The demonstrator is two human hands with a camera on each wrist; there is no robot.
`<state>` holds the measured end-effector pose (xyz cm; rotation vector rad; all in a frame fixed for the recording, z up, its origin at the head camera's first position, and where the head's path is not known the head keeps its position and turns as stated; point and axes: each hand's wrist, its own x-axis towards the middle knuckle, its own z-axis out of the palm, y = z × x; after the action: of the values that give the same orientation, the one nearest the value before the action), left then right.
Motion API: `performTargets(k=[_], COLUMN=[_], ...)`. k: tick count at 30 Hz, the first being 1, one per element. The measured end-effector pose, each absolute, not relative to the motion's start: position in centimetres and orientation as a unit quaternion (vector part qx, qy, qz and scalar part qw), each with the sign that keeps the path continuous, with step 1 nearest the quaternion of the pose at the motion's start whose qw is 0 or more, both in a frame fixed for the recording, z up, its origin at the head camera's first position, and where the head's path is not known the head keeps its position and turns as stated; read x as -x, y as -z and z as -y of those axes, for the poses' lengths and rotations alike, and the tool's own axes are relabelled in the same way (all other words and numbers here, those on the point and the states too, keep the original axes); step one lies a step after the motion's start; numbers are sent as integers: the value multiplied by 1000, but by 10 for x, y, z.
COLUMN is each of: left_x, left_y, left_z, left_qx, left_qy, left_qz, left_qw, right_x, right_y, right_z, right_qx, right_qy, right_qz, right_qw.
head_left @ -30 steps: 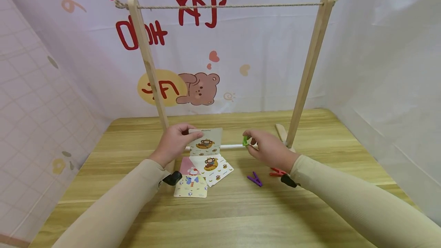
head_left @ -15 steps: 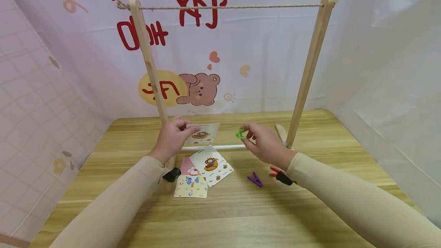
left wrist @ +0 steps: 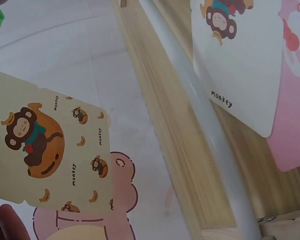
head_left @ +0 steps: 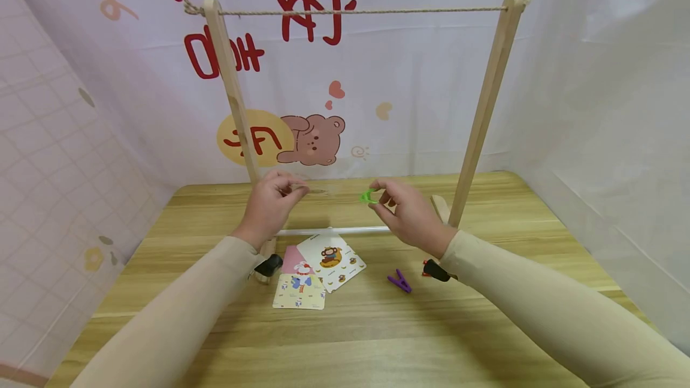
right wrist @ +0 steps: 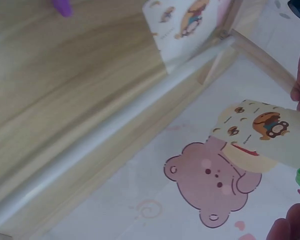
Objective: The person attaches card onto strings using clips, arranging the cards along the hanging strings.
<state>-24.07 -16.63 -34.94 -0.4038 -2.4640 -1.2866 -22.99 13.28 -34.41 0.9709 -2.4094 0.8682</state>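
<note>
My left hand (head_left: 272, 205) pinches a cream card by its edge; in the head view the card is nearly edge-on. The left wrist view shows the card's (left wrist: 40, 135) monkey-and-banana print. Facing it, my right hand (head_left: 412, 211) pinches a green clothespin (head_left: 369, 197) between thumb and fingers, a short gap from the card. Both hands are raised above the table. Below them lie another monkey card (head_left: 341, 262), a pink card (head_left: 293, 258) and a yellow card (head_left: 298, 293), overlapping. A purple clothespin (head_left: 399, 281) lies to their right; a red clothespin (head_left: 426, 267) is mostly hidden by the right wrist camera.
A wooden frame stands behind, with a left post (head_left: 232, 88), a right post (head_left: 485, 112) and a rope (head_left: 399, 11) strung across the top. Its white rod (head_left: 353, 230) runs low between the posts. A printed cloth (head_left: 431, 88) hangs at the back of the wooden table (head_left: 366, 340).
Both hands have risen, and the right hand has moved left with the green clothespin toward the card. The held card has tilted from facing the head camera to nearly edge-on.
</note>
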Motion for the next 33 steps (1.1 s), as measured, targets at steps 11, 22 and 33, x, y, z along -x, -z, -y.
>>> performTargets(k=[11, 22, 33], left_x=[246, 250, 256], left_y=[335, 322, 309], left_z=[161, 153, 147], left_qx=[130, 133, 151], left_qy=[447, 456, 461], left_qz=[865, 858, 845], left_qw=[189, 197, 226], right_x=[236, 243, 247], right_y=[324, 310, 297], right_z=[-120, -109, -104], right_qx=[-362, -368, -375], right_qy=[-323, -339, -346], right_qz=[839, 821, 808], right_qw=[248, 273, 296])
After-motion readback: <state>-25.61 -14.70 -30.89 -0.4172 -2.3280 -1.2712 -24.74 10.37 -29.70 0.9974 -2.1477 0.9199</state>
